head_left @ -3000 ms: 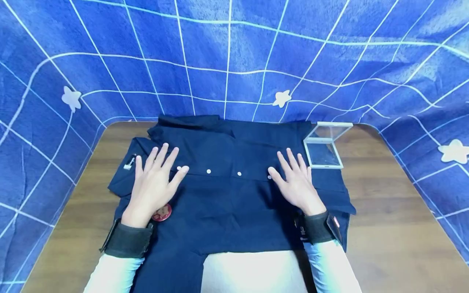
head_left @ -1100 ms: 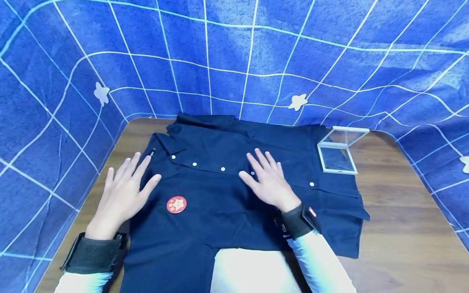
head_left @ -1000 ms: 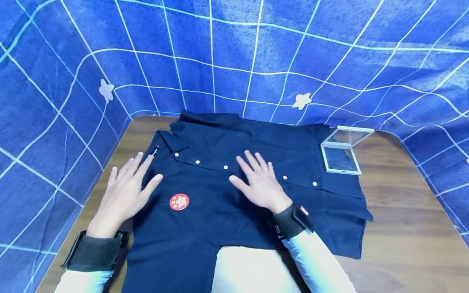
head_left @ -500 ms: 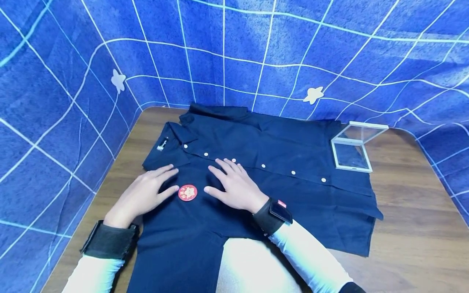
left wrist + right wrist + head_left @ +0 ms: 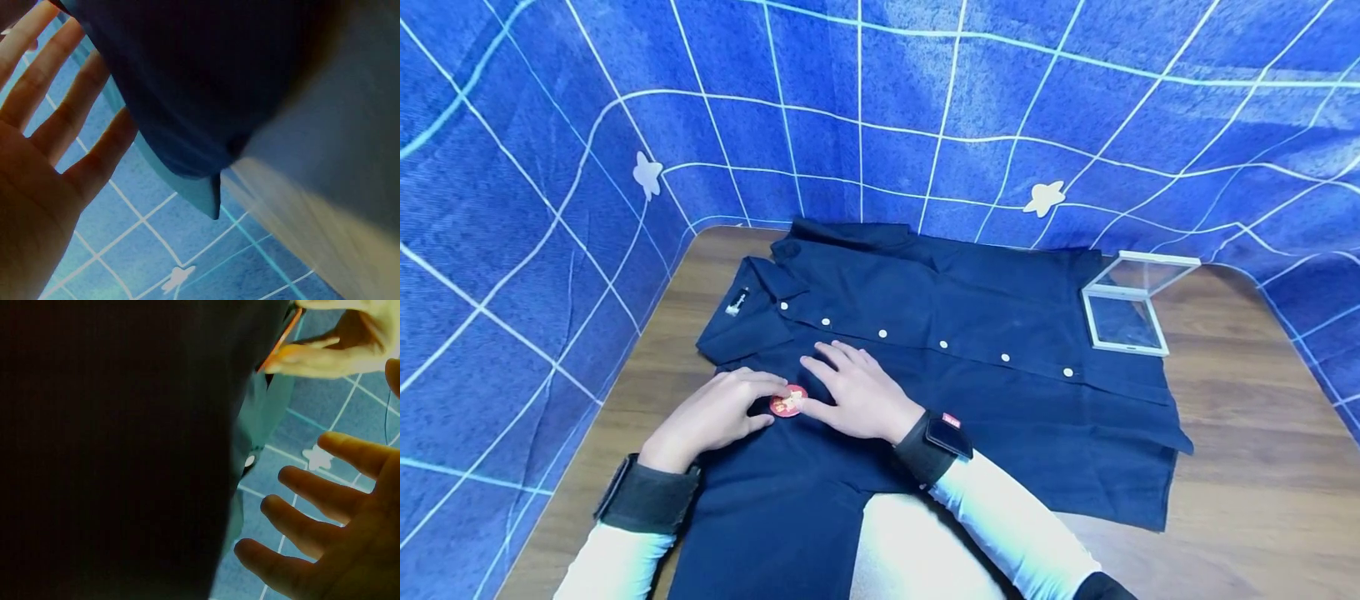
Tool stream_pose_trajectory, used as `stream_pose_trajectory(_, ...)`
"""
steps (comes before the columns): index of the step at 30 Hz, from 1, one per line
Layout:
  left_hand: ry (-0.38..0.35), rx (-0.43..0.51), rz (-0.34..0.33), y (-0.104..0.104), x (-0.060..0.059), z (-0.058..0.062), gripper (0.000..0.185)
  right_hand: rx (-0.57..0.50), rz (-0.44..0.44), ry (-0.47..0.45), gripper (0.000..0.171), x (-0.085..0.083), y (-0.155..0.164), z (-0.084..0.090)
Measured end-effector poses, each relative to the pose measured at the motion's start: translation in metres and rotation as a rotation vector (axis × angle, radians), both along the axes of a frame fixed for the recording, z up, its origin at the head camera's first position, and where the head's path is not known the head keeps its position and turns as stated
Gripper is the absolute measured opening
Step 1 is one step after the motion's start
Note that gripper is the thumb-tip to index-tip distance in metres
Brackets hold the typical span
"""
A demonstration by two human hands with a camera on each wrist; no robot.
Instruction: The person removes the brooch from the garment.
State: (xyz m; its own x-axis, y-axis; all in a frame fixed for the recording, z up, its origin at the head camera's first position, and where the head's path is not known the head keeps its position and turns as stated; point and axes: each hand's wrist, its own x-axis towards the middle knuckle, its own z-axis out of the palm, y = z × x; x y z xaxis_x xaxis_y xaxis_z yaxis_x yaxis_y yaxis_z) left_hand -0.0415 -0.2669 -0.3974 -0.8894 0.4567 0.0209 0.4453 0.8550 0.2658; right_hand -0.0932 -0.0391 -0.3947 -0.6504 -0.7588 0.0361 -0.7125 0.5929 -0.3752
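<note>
small round red badge (image 5: 788, 402) (pale motif) on navy shirt (image 5: 970, 392), spread flat w/ buttons done up.

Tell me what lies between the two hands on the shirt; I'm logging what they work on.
A round red badge lies on the navy shirt between left hand and right hand, fingertips at its edges, seen in the head view.
</note>
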Motion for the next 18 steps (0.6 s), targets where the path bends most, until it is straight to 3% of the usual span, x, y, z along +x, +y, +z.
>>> stream_pose_trajectory(18,0.069,0.011,-0.008,-0.001,-0.002,-0.003,0.027,-0.015,0.043,-0.013,0.062,0.0,-0.019,-0.004)
